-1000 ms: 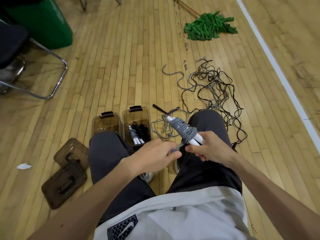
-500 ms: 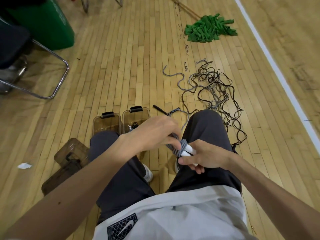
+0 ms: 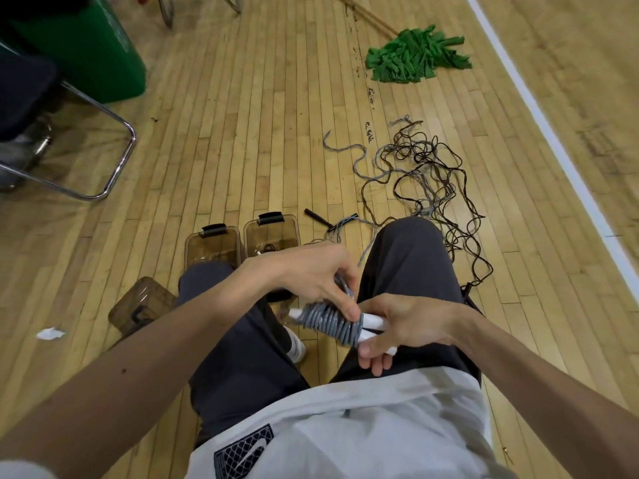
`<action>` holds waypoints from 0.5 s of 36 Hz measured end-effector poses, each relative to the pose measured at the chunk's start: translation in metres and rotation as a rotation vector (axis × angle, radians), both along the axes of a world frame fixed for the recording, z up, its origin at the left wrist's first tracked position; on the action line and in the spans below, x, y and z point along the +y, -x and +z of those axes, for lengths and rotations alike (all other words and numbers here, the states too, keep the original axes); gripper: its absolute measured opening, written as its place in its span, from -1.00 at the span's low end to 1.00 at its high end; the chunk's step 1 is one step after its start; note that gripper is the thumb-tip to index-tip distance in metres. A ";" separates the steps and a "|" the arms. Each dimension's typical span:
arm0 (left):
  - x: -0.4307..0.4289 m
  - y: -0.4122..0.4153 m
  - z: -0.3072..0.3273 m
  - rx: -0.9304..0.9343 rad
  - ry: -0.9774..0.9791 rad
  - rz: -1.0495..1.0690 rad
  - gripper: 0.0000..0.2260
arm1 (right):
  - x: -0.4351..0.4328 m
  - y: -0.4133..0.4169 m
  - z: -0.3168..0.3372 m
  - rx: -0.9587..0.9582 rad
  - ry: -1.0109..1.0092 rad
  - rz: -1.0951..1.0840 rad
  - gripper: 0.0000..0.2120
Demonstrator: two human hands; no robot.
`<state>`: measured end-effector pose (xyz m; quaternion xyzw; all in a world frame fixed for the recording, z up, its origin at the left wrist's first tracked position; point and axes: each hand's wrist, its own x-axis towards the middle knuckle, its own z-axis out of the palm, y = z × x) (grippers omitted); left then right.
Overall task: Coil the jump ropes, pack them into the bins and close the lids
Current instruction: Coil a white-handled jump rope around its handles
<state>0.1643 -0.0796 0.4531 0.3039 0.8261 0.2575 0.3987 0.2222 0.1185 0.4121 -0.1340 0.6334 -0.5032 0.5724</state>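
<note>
Coils of one grey jump rope (image 3: 328, 323) sit tight round white handles (image 3: 371, 321) above the lap (image 3: 249, 368), right hand (image 3: 408, 323) gripping them, left hand (image 3: 311, 274) fingers pinching the wraps, while tangled ropes (image 3: 425, 178) on the floor (image 3: 242, 133), two open bins (image 3: 212, 248) and loose lids (image 3: 138, 302) await.

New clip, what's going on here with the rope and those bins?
A seated person holds a grey jump rope over their lap, wound in tight turns round its white handles. The right hand grips the handles' end; the left hand pinches the rope at the coil. The left bin and right bin stand open on the floor ahead, the right one holding some rope. A lid lies beside them. A tangle of loose ropes is not yet coiled.
</note>
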 end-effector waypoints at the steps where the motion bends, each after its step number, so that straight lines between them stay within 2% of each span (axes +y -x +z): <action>1: 0.000 -0.001 -0.003 -0.034 0.002 -0.009 -0.77 | -0.001 0.000 0.002 0.036 -0.035 0.053 -0.86; 5: -0.001 -0.004 -0.011 -0.146 -0.060 0.026 -0.80 | -0.005 -0.001 0.006 0.120 -0.109 0.155 -0.81; 10: -0.008 -0.009 -0.017 -0.282 -0.194 0.176 -0.85 | -0.004 -0.005 0.009 0.010 0.012 0.072 -0.75; 15: -0.008 -0.014 -0.020 -0.484 -0.351 0.274 -0.57 | -0.007 -0.006 0.014 -0.049 0.179 0.030 -0.76; 17: -0.008 -0.016 -0.028 -0.564 -0.425 0.367 -0.57 | -0.010 -0.007 0.011 -0.131 0.276 -0.061 -0.77; 18: -0.009 -0.018 -0.033 -0.593 -0.461 0.419 -0.59 | -0.013 -0.007 0.008 -0.200 0.325 -0.120 -0.70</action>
